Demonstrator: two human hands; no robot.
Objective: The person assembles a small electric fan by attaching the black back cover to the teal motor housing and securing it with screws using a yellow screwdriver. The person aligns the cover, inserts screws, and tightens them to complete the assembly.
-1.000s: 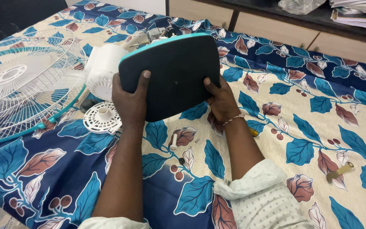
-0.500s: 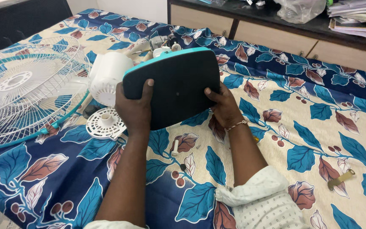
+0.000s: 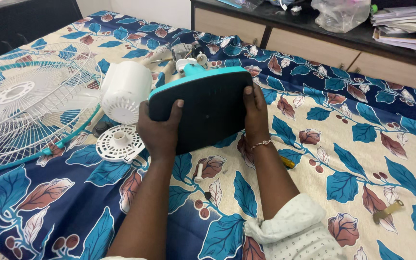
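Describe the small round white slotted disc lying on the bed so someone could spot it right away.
Start at the big white wire fan guard on the bedsheet's left. Just right of its teal rim, below the white motor housing, lies the disc, beside the left hand. It alone lies flat, with radial slots and a raised centre hub.

Wire fan grille (image 3: 22, 96) — white motor housing (image 3: 123, 89) beside it.

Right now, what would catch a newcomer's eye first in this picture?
In the middle, the left hand and right hand grip a flat dark plastic fan base with a teal edge, tilted up above the leaf-patterned blue and cream bedsheet. At far left lies a round white wire fan guard with a teal rim, with a white domed plastic motor cover beside it.
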